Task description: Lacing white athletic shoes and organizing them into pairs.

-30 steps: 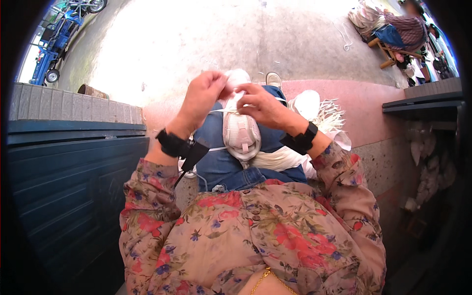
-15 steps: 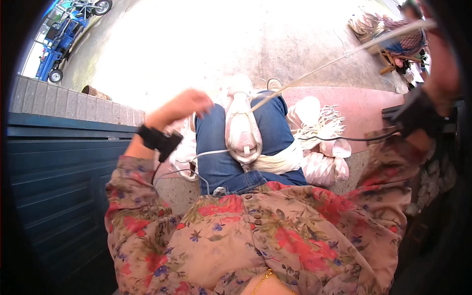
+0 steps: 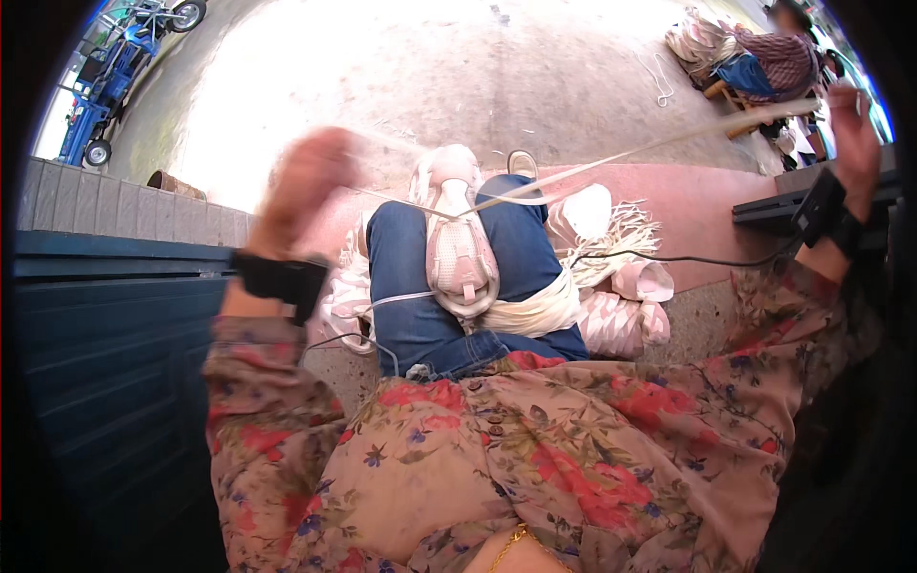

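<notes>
At the far left, a blue cart (image 3: 100, 81) was cut off by the round dark rim. Below it, a blue panel (image 3: 143, 363) ran into the dark, so its lower end was hard to see. The left hand (image 3: 313, 170) was up and very blurry. I could not tell if its fingers were pinching anything, but a thin line ran from beside it to the shoe. The pink and white shoe (image 3: 460, 250) lay between the thighs in blue jeans (image 3: 406, 258), with its heel toward the person. Cream strands (image 3: 535, 313) lay beside it, partly under the shirt's edge. A pale lace (image 3: 764, 116) stretched from the shoe up to the right. Its end came close to the right hand (image 3: 853, 138), but I could not tell if the fingers pinched it. A dark shelf (image 3: 778, 215) was just below that hand, near the rim. Another person (image 3: 783, 62) sat farther off, partly cut off. Gray floor (image 3: 535, 95) spread out wide past the shoe, well away from the panel and shelf.
</notes>
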Available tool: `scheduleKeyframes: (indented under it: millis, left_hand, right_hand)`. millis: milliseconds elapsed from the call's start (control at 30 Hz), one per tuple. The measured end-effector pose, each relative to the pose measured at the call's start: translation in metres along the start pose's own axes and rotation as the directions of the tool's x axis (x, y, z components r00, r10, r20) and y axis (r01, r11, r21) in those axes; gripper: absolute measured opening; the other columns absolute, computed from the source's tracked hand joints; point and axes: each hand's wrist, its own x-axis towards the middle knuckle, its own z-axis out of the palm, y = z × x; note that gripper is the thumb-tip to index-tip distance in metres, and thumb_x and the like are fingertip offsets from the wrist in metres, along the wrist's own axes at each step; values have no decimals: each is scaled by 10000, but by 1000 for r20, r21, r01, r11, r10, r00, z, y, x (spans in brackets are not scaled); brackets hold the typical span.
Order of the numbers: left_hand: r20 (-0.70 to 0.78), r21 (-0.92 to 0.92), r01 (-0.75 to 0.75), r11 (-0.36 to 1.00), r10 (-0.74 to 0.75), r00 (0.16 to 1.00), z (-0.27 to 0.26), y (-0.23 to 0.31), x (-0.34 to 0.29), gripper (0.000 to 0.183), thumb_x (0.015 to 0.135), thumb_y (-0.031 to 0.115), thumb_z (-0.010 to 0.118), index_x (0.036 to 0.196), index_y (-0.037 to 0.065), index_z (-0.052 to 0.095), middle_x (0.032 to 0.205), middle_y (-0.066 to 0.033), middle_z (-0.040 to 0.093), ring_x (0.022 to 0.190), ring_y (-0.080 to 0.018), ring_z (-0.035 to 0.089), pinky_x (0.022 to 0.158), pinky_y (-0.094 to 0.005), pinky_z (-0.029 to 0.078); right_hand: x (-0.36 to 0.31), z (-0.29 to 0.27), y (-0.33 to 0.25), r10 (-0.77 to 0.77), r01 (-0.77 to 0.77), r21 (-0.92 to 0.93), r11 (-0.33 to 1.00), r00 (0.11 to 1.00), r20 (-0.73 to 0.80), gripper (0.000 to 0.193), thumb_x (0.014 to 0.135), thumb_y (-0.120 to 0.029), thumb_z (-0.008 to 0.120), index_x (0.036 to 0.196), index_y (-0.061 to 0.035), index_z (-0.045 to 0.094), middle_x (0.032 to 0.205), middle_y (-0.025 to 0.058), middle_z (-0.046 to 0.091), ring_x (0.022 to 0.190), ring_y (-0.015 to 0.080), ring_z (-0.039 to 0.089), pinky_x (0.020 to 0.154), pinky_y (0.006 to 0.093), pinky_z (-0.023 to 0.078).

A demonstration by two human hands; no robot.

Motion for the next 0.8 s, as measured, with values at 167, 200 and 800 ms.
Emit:
scheduleKeyframes:
  millis: [167,200,800]
  left_hand:
    - [-598,-595,-252,763,-210,774,-283,20,-94,189,902,127,421,718,96,395,524,46,247,422,-64,263,451,-204,290]
    - [-710,-521,-259,814,-245,660,-308,15,-107,191,894,141,436,713,99,394,519,40,256,410,-68,259,421,-216,272]
    - [-106,289,404,868,-390,915,56,-114,-39,217,797,138,527,855,-48,622,692,-92,617,646,-151,581,598,-261,441]
  right_hand:
    - [-43,-67,139,-460,26,-609,792,682,-569,97,830,-129,536,783,-44,539,665,18,494,607,128,490,582,272,427]
    - [-51,-58,179,-416,-92,-685,723,733,-538,101,812,-155,544,779,-61,559,665,3,489,609,109,479,577,252,404]
    - [-105,138,486,303,153,-972,-180,948,93,119,745,-130,503,728,-79,610,764,84,560,809,259,517,722,403,375]
